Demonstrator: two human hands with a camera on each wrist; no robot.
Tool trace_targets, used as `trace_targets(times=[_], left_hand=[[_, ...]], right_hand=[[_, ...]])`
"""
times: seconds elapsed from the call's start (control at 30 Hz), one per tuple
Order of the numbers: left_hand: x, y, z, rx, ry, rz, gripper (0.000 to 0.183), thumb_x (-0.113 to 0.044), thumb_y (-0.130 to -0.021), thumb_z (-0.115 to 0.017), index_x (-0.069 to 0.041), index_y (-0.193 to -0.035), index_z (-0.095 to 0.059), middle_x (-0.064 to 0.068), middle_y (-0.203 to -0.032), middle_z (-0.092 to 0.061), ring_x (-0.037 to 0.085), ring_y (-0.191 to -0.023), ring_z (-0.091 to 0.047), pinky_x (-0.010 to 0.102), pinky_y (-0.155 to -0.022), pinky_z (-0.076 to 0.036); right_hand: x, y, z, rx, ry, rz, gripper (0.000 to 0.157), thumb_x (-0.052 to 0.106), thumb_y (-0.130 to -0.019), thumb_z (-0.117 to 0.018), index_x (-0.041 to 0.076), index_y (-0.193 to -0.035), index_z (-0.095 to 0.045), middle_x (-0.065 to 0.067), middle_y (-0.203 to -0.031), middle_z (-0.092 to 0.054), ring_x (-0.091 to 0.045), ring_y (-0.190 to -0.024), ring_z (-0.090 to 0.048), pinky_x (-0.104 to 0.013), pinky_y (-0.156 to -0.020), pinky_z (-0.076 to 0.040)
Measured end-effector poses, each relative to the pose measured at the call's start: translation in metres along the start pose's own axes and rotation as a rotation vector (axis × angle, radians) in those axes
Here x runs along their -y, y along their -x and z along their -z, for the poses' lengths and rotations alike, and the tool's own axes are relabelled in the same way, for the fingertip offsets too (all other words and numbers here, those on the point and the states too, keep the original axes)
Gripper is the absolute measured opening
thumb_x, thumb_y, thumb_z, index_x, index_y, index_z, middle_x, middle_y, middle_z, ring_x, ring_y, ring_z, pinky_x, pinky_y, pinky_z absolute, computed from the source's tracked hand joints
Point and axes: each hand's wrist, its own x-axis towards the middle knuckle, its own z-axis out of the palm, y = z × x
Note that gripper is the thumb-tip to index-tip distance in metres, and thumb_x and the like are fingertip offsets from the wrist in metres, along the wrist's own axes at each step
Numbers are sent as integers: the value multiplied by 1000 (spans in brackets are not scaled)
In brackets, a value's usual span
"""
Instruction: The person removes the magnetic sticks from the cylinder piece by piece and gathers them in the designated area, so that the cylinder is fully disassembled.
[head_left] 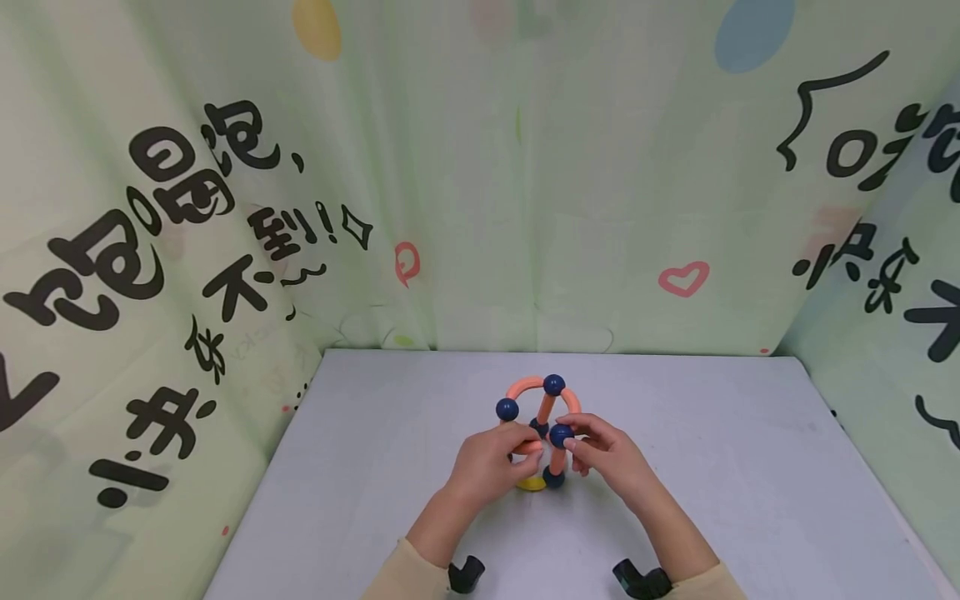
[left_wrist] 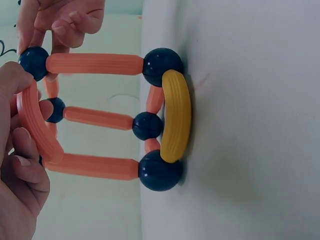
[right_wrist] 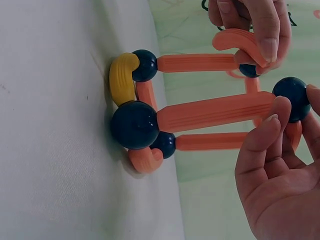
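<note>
The left hand (head_left: 489, 463), above and left of the yellow rod (left_wrist: 177, 117), pinches a curved salmon rod (left_wrist: 36, 120) between thumb and fingers. Beyond that hand, above the yellow rod's left end, sits the left upper ball (head_left: 507, 409), a navy corner of the frame (head_left: 547, 409). The yellow rod, taken as landmark, lies low along the frame's near side and bridges two lower balls at the tabletop (head_left: 390, 467). The pinched rod is held above it, at the level of the upper balls; whether either end touches a ball cannot be told, as fingers cover part of it. Above the yellow rod's right end, a salmon upright (right_wrist: 215, 112) carries the right upper ball (right_wrist: 291, 100), which the right hand (head_left: 609, 457) grasps between thumb and fingers.

The step in hand is judged to be fitting the curved rod across the two near upper balls, parallel to the yellow rod. For sound work, the right hand should steady its ball without pushing down or outward, since the upright could tilt off its lower ball. The left hand should line up the rod's ends squarely, keep fingertips off the contact points, and bring it in gently.
</note>
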Motion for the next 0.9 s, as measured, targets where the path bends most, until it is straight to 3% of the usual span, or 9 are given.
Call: trace_targets(times=[0.23,0.4,0.67,0.9], left_hand=[[15,6,3,34,13,1,18,-37,-91,-71,-31,-109,-70,-17,-100,-68,4,-85,-59,20,-78,-51],[32,9,4,44,31,9,21,-35,-90,-72,-28,-110,-71,-17,-89,-63,5,-82,-59,20,-75,-51],[63,13,4,25,5,103,22,-38,-88,-74,-31,-109,-72,-17,-95,-66,3,-80,-55,20,-72,-50],[88,11,1,63,-19,191,22,-34,-89,-73,-27,-110,-71,-14,-101,-64,5,-81,-53,21,-71,-48]], right_hand=[[4,2,-1,20,-13,1,39,32,-94,-68,19,-130,-60,-14,-117,-58,-24,-75,-61,-34,-69,-56],[6,3,-2,10,-11,-21,41,33,-93,-68,19,-131,-59,-14,-118,-58,-24,-75,-61,-33,-68,-55],[2,-1,-2,-4,-10,-63,42,36,-92,-69,22,-131,-60,-10,-117,-59,-24,-76,-61,-35,-71,-56],[1,-2,-2,-9,-10,-71,40,37,-92,-69,26,-130,-60,-9,-118,-59,-25,-77,-61,-35,-72,-56]])
